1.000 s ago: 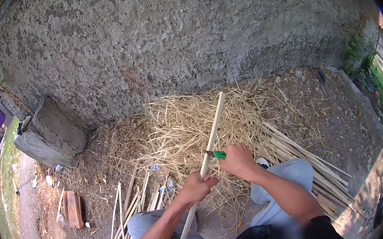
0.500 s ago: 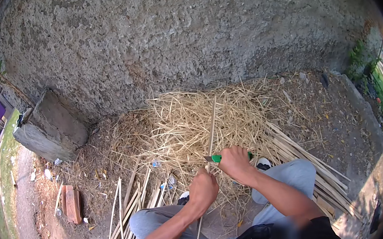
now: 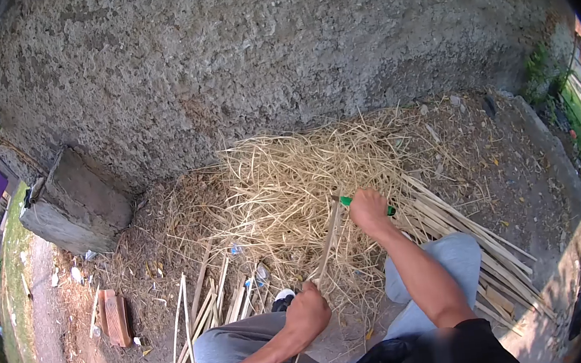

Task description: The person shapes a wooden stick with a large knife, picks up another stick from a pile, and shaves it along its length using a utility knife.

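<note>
My right hand (image 3: 369,210) is wrapped round the green handle of a utility knife (image 3: 347,201). The knife's dark blade points left and meets the far end of a thin bamboo strip (image 3: 328,243). My left hand (image 3: 307,312) is closed on that strip lower down, and the strip's near end runs back between my legs. Beyond both hands lies a heap of pale shavings (image 3: 290,181) on the ground.
Long split strips lie in a bundle on the left (image 3: 200,335) and in another bundle on the right (image 3: 468,233). A rough wall (image 3: 255,56) rises behind the shavings. At left are a concrete block (image 3: 81,198) and a reddish brick piece (image 3: 115,320).
My right hand and the knife have moved away from me along the strip, slightly right. My left hand has drawn back toward me, so the hands are farther apart.
</note>
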{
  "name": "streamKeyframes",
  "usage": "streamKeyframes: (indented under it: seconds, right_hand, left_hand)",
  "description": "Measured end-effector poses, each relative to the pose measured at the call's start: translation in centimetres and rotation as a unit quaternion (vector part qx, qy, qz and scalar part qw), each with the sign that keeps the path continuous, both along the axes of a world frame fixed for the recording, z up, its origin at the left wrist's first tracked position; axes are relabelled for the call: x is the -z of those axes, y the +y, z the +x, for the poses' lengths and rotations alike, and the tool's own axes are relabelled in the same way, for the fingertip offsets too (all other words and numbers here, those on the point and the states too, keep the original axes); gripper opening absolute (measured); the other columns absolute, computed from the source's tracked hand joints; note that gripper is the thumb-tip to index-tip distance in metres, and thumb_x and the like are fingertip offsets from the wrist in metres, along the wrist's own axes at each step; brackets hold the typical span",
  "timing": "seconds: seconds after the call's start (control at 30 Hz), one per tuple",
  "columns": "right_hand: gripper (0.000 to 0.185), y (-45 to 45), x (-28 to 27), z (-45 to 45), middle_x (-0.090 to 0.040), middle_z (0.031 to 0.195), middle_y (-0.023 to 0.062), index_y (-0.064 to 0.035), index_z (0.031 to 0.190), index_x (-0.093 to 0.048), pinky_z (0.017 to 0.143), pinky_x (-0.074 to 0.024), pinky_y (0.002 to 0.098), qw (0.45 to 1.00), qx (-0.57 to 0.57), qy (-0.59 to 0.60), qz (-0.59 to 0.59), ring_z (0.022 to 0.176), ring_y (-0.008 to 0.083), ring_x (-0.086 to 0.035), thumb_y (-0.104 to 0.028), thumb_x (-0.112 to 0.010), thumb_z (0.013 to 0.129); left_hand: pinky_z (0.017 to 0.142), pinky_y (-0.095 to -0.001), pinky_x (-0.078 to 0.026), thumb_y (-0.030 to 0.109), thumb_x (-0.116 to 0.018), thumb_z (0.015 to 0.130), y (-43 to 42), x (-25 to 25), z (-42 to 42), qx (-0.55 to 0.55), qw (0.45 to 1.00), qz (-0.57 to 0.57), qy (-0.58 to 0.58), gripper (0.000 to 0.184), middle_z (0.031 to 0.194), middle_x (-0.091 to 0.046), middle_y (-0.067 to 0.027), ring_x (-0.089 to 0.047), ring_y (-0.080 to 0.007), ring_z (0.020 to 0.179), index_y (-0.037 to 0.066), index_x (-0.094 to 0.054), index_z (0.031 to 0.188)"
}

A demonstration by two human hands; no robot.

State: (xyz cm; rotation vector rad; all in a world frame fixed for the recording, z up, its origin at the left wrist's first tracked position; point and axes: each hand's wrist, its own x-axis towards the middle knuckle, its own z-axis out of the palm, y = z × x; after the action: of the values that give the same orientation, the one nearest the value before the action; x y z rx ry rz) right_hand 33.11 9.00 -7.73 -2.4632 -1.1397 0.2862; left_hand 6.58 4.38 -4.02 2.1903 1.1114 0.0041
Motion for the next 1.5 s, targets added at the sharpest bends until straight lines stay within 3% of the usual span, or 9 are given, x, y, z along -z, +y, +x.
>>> streamKeyframes:
  seconds: [0.27,0.53,0.67,0.77,0.83,0.9,0.97,1.1,1.5]
  right_hand:
    - [0.018,0.8,5.5,-0.7,-0.071,0.083,0.0180,-0.0032,0.081,-0.073,0.063,-0.0549,0.0419,0.982,-0.074,-0.165,-0.047,0.080,0.0319,-0.071,-0.012,-0.058,0.084]
    - [0.019,-2.0,10.4,6.1,-0.069,0.097,0.0225,-0.0002,0.092,-0.072,0.081,-0.0544,0.0422,0.991,0.093,0.035,-0.091,0.095,0.0342,-0.068,-0.015,-0.063,0.085]
    - [0.025,-2.9,9.3,5.8,-0.069,0.101,0.0222,0.0001,0.098,-0.071,0.083,-0.0537,0.0434,0.985,0.085,0.023,-0.148,0.097,0.0344,-0.068,-0.017,-0.069,0.080]
    - [0.026,-1.2,6.0,4.1,-0.069,0.096,0.0228,0.0017,0.095,-0.069,0.081,-0.0534,0.0432,0.983,0.072,0.093,-0.140,0.093,0.0346,-0.068,-0.019,-0.069,0.079]
    - [0.023,-0.3,2.6,2.1,-0.069,0.090,0.0230,0.0020,0.089,-0.069,0.076,-0.0534,0.0432,0.984,0.062,0.119,-0.118,0.087,0.0349,-0.069,-0.018,-0.068,0.078]
    - [0.021,0.2,-1.5,0.2,-0.063,0.068,0.0212,0.0025,0.071,-0.063,0.062,-0.0489,0.0435,0.991,0.005,0.130,0.040,0.063,0.0334,-0.064,-0.017,-0.065,0.077]
    - [0.020,-0.8,-6.8,-1.7,-0.063,0.066,0.0208,0.0009,0.073,-0.065,0.061,-0.0484,0.0450,0.986,-0.037,0.150,0.058,0.062,0.0346,-0.064,-0.018,-0.065,0.077]
    - [0.019,-3.6,-11.2,-3.6,-0.058,0.058,0.0204,-0.0013,0.072,-0.066,0.056,-0.0449,0.0471,0.973,-0.155,0.133,0.110,0.055,0.0381,-0.060,-0.019,-0.064,0.077]
    - [0.013,-4.0,-9.3,-3.9,-0.060,0.060,0.0200,-0.0037,0.074,-0.068,0.059,-0.0480,0.0479,0.975,-0.171,0.066,0.123,0.059,0.0394,-0.061,-0.016,-0.065,0.077]
  left_hand:
    - [0.076,-0.0524,-0.053,0.010,-0.053,0.085,-0.3,0.7,-0.7,-0.030,0.997,-0.061,0.028,0.027,0.080,-0.062,-0.0370,-0.064,-0.0495,0.084,-0.014,-0.052,0.098]
    - [0.074,-0.0582,-0.049,0.012,-0.053,0.086,-2.7,0.3,-3.3,0.041,0.996,-0.077,0.012,0.023,0.075,-0.060,-0.0368,-0.062,-0.0521,0.075,-0.009,-0.050,0.093]
    - [0.073,-0.0522,-0.051,0.011,-0.052,0.085,2.4,-0.5,-4.2,-0.044,0.997,-0.059,0.009,0.021,0.079,-0.062,-0.0333,-0.063,-0.0496,0.081,-0.007,-0.054,0.094]
    - [0.062,-0.0454,-0.050,0.011,-0.055,0.085,4.5,-1.0,-3.3,-0.023,0.996,-0.072,-0.044,0.018,0.070,-0.063,-0.0230,-0.065,-0.0385,0.065,-0.005,-0.055,0.093]
    - [0.049,-0.0343,-0.042,0.021,-0.062,0.089,5.6,-2.5,-2.3,-0.037,0.962,-0.262,-0.074,0.026,0.063,-0.057,-0.0099,-0.055,-0.0184,0.053,-0.002,-0.053,0.097]
    - [0.047,-0.0303,-0.039,0.029,-0.064,0.091,6.0,-3.9,-1.4,-0.067,0.952,-0.269,-0.126,0.034,0.063,-0.054,-0.0056,-0.050,-0.0125,0.053,0.000,-0.051,0.102]
    - [0.043,-0.0226,-0.033,0.042,-0.061,0.095,5.9,-3.9,-0.9,-0.103,0.927,-0.270,-0.238,0.045,0.066,-0.050,0.0000,-0.042,-0.0048,0.052,0.004,-0.042,0.107]
    - [0.036,-0.0222,-0.031,0.022,-0.053,0.101,6.2,-3.8,0.3,-0.099,0.869,-0.273,-0.399,0.025,0.066,-0.047,-0.0008,-0.041,-0.0049,0.044,0.007,-0.033,0.097]
    - [0.045,-0.0274,-0.047,0.015,-0.060,0.096,6.6,-4.0,2.0,-0.162,0.865,-0.338,-0.333,0.018,0.073,-0.058,-0.0064,-0.054,-0.0116,0.050,0.002,-0.048,0.094]
